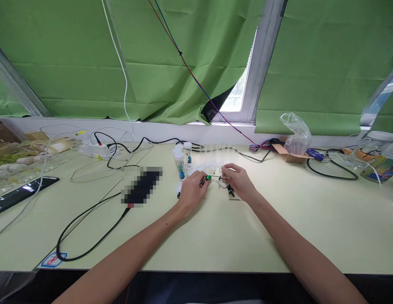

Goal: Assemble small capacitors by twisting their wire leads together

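Note:
Over the middle of the table, my left hand [193,185] is closed, its thumb and fingertips pinching a small shiny green part [208,177]. Some blue shows under its fingers, too small to name. My right hand [237,180] is closed in a pinch a little to the right; whatever lies between its fingertips cannot be made out. Thin metal pieces [217,182] lie between the hands. Small black parts [231,191] rest below my right fingers on a little flat plate [234,197]. Beside my left hand stand clear tubes with white caps [179,162], holding blue and green parts.
More clear tubes [220,157] stand behind my hands. To the left lie a blurred dark device [142,185] on a black cable and a black flat panel [28,194]. A power strip [95,148] sits at the back; a cardboard box [289,155] and jars [381,158] are at right.

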A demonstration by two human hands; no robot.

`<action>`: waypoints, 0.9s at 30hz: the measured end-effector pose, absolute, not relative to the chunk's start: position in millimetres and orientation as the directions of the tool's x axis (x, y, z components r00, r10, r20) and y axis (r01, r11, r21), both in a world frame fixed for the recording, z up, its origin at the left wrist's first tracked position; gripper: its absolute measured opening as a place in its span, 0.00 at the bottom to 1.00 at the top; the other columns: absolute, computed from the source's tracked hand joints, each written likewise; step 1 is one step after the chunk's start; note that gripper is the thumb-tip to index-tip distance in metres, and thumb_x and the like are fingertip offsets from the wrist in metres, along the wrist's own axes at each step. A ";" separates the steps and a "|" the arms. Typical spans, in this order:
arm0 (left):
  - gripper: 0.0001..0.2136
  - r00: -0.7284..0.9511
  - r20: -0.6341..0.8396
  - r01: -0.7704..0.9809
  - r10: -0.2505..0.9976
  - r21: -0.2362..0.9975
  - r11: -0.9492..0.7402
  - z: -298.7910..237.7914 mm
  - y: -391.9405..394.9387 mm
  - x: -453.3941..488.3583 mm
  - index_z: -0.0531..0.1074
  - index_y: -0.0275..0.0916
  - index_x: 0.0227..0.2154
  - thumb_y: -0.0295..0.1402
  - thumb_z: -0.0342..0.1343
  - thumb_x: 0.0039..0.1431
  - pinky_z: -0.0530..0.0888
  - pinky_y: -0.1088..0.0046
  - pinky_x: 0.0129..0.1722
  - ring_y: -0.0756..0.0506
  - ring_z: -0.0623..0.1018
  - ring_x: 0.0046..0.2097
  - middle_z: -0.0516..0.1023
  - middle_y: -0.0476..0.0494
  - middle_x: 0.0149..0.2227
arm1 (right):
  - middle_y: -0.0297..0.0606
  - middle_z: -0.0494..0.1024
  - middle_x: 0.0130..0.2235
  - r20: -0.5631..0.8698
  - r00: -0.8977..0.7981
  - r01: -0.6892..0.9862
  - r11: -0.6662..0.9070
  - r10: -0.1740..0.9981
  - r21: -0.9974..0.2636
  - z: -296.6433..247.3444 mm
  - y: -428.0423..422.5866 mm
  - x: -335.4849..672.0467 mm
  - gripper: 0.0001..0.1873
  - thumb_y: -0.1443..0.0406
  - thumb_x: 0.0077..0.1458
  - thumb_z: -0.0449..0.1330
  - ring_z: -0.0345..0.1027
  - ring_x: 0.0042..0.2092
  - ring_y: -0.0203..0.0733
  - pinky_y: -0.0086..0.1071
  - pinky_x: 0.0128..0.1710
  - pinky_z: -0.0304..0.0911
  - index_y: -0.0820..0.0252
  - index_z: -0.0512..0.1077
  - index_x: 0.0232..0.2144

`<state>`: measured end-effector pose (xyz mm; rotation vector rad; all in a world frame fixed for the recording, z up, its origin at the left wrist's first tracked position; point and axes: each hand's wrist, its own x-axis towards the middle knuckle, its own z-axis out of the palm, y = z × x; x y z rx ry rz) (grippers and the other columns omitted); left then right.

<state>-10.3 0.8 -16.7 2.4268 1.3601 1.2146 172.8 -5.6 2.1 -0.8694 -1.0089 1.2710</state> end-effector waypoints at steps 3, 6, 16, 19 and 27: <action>0.03 0.279 0.581 0.679 0.765 0.444 -0.585 -16.5 0.6 -10.4 0.72 0.40 0.33 0.32 0.54 0.60 0.64 0.72 0.30 0.49 0.70 0.28 0.74 0.48 0.30 | 0.31 0.68 0.25 0.121 0.007 -0.325 0.116 0.993 -0.938 2.4 -6.3 172.4 0.18 0.56 0.38 0.72 0.61 0.29 0.35 0.32 0.30 0.60 0.58 0.71 0.26; 0.04 0.283 0.579 0.683 0.764 0.438 -0.585 -16.8 0.8 -10.4 0.71 0.40 0.33 0.32 0.54 0.60 0.64 0.72 0.30 0.49 0.70 0.29 0.74 0.48 0.30 | 0.32 0.68 0.25 0.123 -0.001 -0.322 0.116 0.992 -0.939 2.6 -6.6 171.0 0.18 0.56 0.38 0.72 0.61 0.29 0.35 0.31 0.30 0.60 0.58 0.71 0.26; 0.04 0.300 0.580 0.692 0.757 0.414 -0.591 -17.5 0.7 -10.6 0.70 0.40 0.33 0.33 0.53 0.61 0.63 0.72 0.30 0.49 0.70 0.29 0.73 0.49 0.31 | 0.31 0.67 0.25 0.121 0.010 -0.299 0.118 0.993 -0.947 4.2 -7.8 168.9 0.17 0.57 0.38 0.72 0.60 0.29 0.34 0.31 0.29 0.58 0.58 0.71 0.24; 0.04 0.312 0.582 0.695 0.751 0.399 -0.598 -16.6 0.0 -10.1 0.70 0.40 0.33 0.32 0.53 0.61 0.63 0.72 0.30 0.49 0.70 0.30 0.73 0.49 0.31 | 0.31 0.68 0.26 0.121 0.009 -0.294 0.118 0.993 -0.948 3.5 -7.8 169.4 0.16 0.58 0.39 0.72 0.60 0.29 0.34 0.31 0.29 0.58 0.58 0.71 0.25; 0.04 0.369 0.580 0.698 0.726 0.343 -0.629 -16.1 -1.9 -8.9 0.70 0.39 0.32 0.31 0.52 0.62 0.63 0.72 0.30 0.49 0.70 0.30 0.73 0.48 0.31 | 0.32 0.69 0.25 0.084 0.050 -0.335 0.096 0.995 -0.937 4.0 -7.1 170.7 0.17 0.58 0.36 0.73 0.60 0.28 0.34 0.31 0.28 0.58 0.59 0.71 0.25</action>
